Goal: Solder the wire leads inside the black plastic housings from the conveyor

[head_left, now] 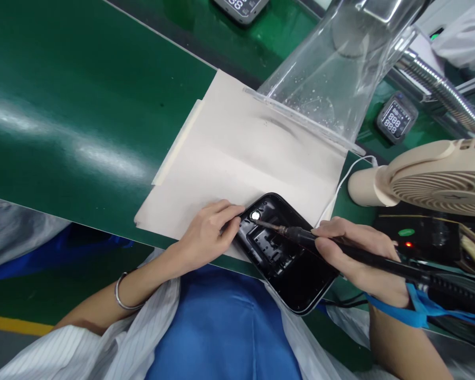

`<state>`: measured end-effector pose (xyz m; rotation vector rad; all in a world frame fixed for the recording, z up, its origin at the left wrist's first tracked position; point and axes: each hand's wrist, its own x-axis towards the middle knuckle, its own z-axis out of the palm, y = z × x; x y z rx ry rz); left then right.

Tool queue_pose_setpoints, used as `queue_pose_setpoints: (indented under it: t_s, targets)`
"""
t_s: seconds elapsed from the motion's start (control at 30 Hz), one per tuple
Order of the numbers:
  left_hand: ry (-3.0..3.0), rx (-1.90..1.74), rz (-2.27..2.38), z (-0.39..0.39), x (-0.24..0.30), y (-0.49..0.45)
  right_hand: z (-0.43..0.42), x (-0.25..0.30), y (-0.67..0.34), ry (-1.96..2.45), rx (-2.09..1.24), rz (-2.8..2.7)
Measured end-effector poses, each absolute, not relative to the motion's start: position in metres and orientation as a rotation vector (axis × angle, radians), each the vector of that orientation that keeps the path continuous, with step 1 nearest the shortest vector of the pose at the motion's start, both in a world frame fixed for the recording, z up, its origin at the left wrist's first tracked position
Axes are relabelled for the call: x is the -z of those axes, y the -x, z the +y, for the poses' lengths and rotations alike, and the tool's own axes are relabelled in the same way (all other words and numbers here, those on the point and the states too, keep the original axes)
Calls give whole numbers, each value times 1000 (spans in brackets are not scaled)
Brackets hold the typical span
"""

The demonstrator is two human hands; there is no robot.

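Observation:
A black plastic housing (288, 264) lies open side up at the near edge of a beige paper sheet (237, 153). My left hand (208, 235) presses its closed fingers against the housing's left top corner, beside a small round silver part (255, 215). My right hand (354, 250) is closed round a black soldering iron (380, 261), gripped like a pen. The iron's tip (263, 224) rests just right of the silver part. A blue strap (415, 306) wraps my right wrist.
A green conveyor belt (63, 105) runs left and behind. A clear plastic hood (332, 68) on a metal flexible hose (443, 84) hangs over the sheet. A beige fan (439, 179) and a black unit with lit lamps (415, 240) stand right. Small display units (396, 119) lie beyond.

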<state>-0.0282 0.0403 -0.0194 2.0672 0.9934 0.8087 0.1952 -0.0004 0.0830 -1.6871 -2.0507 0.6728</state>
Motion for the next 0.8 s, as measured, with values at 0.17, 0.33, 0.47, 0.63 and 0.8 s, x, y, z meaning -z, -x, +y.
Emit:
queue_pose_setpoints:
  t_s: [0.17,0.33,0.47,0.63,0.8]
  targets:
    - [-2053,-787,998,40,20,28,1,-84,-196,1743,-718,-2041]
    - [-2062,-819,982,41,21,29,4,-83,-198,1729,-755,-2015]
    - [-2081,-836,974,40,21,29,6,-82,-200,1693,-776,-1995]
    - [-2064,-817,991,39,21,28,2,-78,-208,1713,-851,-1925]
    - [-2063,-812,1016,39,21,27,-26,-69,-220,1499,-842,-1652]
